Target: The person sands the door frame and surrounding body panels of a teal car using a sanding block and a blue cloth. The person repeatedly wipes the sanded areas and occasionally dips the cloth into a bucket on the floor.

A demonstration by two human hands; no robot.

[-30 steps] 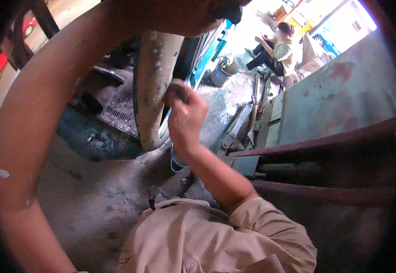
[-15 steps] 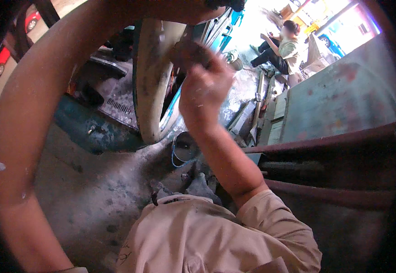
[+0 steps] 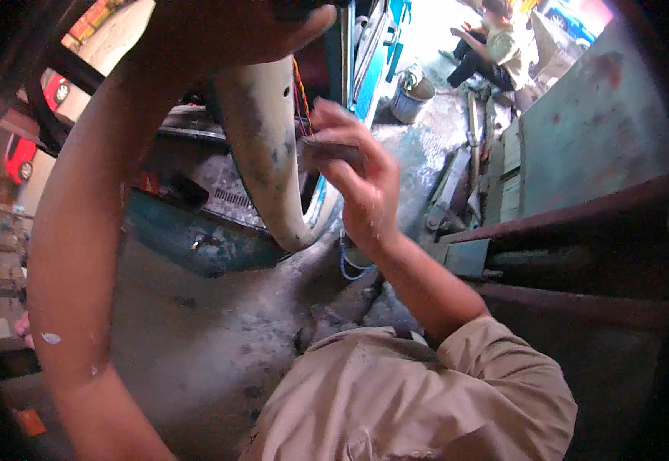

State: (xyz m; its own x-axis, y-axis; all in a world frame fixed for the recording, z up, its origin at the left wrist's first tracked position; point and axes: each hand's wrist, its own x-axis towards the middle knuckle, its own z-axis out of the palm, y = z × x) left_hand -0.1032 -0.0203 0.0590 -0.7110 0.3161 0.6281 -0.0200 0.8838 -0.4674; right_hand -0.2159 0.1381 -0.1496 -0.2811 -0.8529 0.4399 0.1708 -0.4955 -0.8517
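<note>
In front of me stands a cream-coloured curved car body panel (image 3: 261, 131) with dark patches and a small hole. My right hand (image 3: 369, 180) is at its right edge. Thumb and fingers there pinch a dark grey flat piece (image 3: 340, 154), like folded sandpaper; pale dust marks the skin. My left arm reaches up past the panel on its left. At the top edge of the view, over the panel's upper part, is my left hand (image 3: 273, 34), in shadow and partly cut off. One of its digits stretches to the right; a dark shape above hides the grip.
Red and yellow wires (image 3: 300, 84) hang behind the panel. Teal bodywork (image 3: 173, 234) curves below it. A grey bucket (image 3: 413, 100) stands on the floor ahead, near a seated person (image 3: 492, 50). Scrap metal bars (image 3: 449, 184) lie beside a large grey-green panel (image 3: 595, 138) on the right.
My view has shifted, so the panel appears farther right. My right hand, blurred before, is lower along the panel's edge and sharper. My left hand appears farther left.
</note>
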